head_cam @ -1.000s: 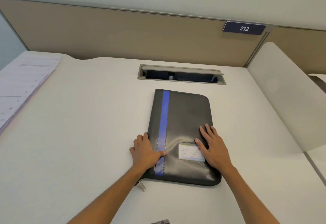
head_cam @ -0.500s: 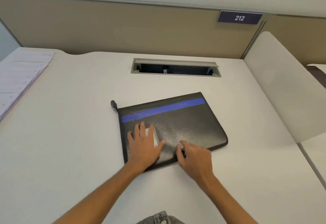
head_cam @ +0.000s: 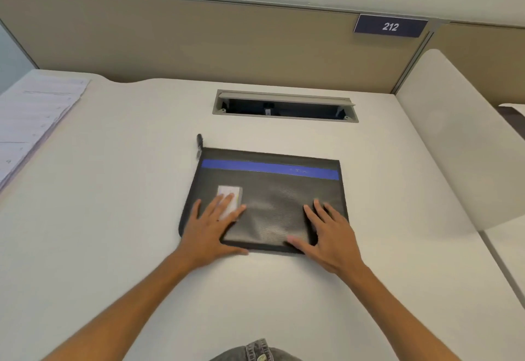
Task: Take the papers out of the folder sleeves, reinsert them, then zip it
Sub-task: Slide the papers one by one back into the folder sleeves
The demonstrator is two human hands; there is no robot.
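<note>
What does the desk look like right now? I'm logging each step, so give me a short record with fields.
folder: black zip folder with a blue stripe, lying flat and closed on the white desk
zipper pull: at the far left corner
left hand: flat on the folder's left end, fingers over the white label
right hand: flat on the right end
papers: stack at the desk's left edge

A single head-worn camera looks forward and steeply down from above the near edge of the surface [head_cam: 113,218], close over it, facing the partition [head_cam: 199,45] along its far edge.
</note>
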